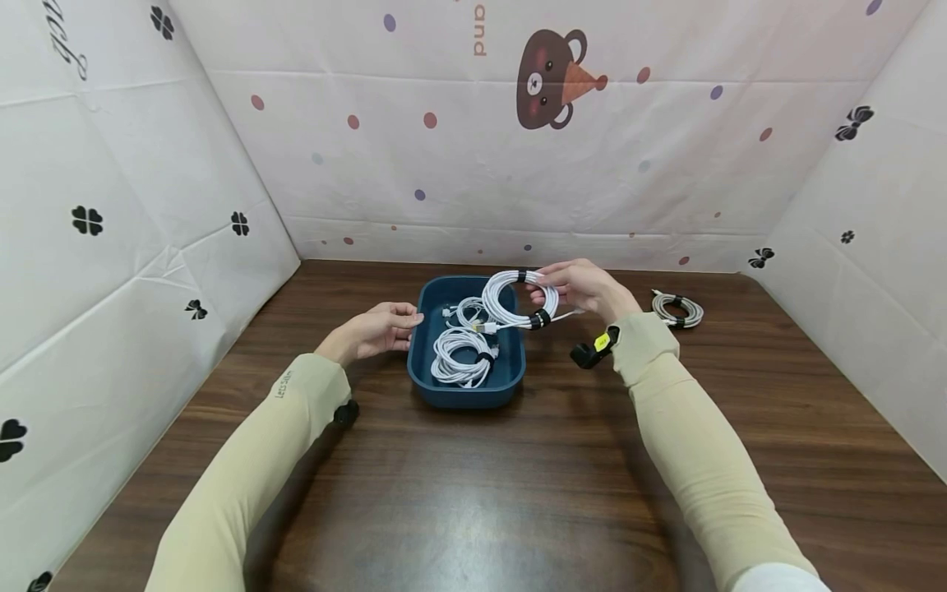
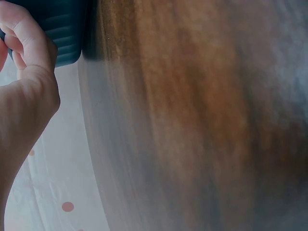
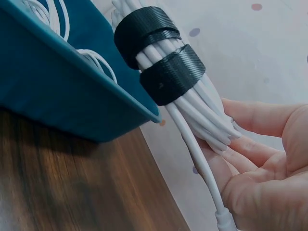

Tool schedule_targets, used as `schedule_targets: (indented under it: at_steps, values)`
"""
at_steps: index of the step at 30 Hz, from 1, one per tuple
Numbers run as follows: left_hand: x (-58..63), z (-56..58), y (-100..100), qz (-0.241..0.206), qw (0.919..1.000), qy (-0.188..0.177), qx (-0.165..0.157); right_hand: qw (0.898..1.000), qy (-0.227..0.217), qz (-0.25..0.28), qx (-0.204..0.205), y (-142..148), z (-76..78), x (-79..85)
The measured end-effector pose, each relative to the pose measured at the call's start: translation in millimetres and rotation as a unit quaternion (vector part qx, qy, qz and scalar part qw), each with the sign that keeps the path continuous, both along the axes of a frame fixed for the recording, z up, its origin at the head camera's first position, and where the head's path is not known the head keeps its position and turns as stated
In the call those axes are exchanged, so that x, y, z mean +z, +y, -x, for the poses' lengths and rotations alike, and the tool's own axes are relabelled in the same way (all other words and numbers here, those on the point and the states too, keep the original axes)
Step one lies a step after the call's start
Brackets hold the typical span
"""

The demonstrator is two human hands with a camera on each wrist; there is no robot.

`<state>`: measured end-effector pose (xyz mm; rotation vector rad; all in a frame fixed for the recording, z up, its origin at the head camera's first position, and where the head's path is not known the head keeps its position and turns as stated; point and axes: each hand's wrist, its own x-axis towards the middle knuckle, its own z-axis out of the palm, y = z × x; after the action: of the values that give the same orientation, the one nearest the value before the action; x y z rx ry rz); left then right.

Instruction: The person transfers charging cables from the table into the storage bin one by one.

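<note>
A dark blue bin stands on the table in the head view. My left hand grips its left rim between thumb and fingers; the left wrist view shows those fingers curled at the bin's edge. Over the bin's right side, my right hand pinches a coiled white cable by its right edge. Two black straps bind that coil in the right wrist view, and a loose end hangs off it. Inside the bin lie a white cable coil with a black tie and a smaller white coil, partly hidden.
Another coiled white cable with black ties lies on the brown wooden table, right of the right hand. White printed sheets stand behind the table and along both sides. A dark wrist device hangs below the right cuff.
</note>
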<state>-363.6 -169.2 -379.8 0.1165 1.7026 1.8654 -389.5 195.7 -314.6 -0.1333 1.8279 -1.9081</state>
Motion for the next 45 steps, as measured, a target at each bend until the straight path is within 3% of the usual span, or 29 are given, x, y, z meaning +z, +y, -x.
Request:
schedule_targets:
  at_steps: [45]
  values:
    - [0.6,-0.6,0,0.005,1.0000,0.007,-0.003,0.999,-0.001,-0.033,0.026,-53,0.1,0.9]
